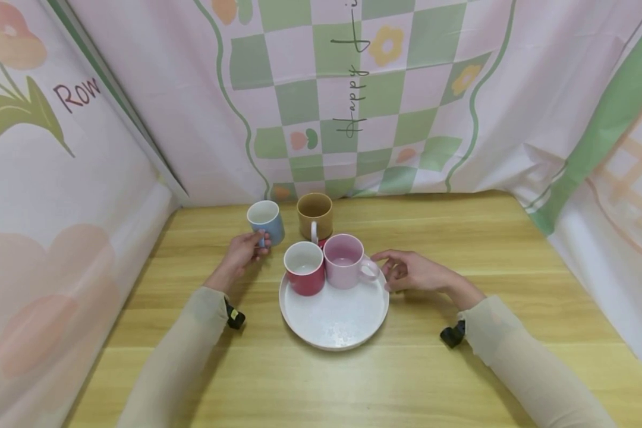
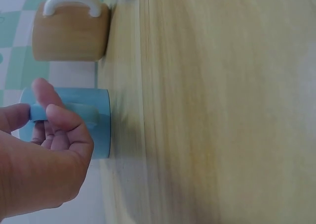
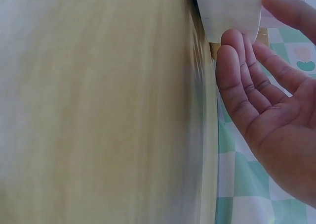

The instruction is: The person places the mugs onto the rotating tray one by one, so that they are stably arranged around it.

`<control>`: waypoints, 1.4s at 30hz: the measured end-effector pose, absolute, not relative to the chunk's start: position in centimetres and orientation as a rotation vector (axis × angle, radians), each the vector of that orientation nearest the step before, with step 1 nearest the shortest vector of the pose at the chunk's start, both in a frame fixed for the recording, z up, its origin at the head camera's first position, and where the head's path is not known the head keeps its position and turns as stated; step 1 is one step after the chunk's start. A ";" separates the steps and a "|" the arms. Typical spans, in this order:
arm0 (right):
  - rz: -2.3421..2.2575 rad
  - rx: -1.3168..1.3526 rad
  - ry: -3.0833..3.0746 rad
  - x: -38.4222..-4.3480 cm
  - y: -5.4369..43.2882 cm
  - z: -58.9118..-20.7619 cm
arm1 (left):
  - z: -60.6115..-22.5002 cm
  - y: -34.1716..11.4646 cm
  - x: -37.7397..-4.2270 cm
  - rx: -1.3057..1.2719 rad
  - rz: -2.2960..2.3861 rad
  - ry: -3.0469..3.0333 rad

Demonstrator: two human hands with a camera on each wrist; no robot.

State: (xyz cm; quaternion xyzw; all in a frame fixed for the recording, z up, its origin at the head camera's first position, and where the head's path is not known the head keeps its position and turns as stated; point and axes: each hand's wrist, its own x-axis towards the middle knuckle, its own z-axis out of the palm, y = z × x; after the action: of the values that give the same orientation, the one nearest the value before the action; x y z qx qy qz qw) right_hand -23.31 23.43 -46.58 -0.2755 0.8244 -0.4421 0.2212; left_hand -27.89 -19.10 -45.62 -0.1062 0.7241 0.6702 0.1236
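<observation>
My left hand [image 1: 243, 252] pinches the handle of a blue mug [image 1: 271, 227] between thumb and fingers; the mug is upright, left of the tray. In the left wrist view the thumb and index finger close on that blue handle [image 2: 86, 113]. My right hand [image 1: 414, 271] is at the right rim of a round white tray [image 1: 337, 333], its fingers extended and only slightly bent. The right wrist view shows its fingertips at the tray's side wall [image 3: 227, 11]. On the tray stand a red mug [image 1: 306, 280] with a white inside and a pink mug [image 1: 342, 270], its handle toward the right hand.
A brown mug [image 1: 321, 223] with a white handle stands on the wooden table [image 1: 460, 380] just behind the tray. Patterned cloth [image 1: 342, 89] hangs along the table's back edge, with more cloth at both sides. Black wrist cameras [image 1: 452, 334] are strapped below the sleeves.
</observation>
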 end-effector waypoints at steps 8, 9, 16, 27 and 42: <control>-1.226 -0.757 2.279 -23.3 23.4 -46.5 | -45.8 -19.1 -27.9 -0.264 1.984 2.120; -1.225 -0.756 2.280 -23.3 23.4 -46.5 | -45.9 -19.1 -27.9 -0.258 1.987 2.120; -1.222 -0.750 2.280 -23.3 23.4 -46.6 | -46.0 -19.2 -27.8 -0.256 2.006 2.130; -1.227 -0.746 2.276 -23.2 23.4 -46.5 | -46.2 -19.7 -27.5 -0.285 2.018 2.163; -1.220 -0.740 2.269 -23.2 23.4 -46.4 | -45.9 -20.8 -26.2 -0.256 2.000 2.224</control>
State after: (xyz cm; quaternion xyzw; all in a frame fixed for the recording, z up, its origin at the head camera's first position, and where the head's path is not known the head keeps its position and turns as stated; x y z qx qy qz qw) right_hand -23.20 23.45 -46.44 -0.2688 0.8241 -0.4432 0.2283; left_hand -26.21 -20.83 -45.90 -0.0852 0.7390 0.6646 0.0699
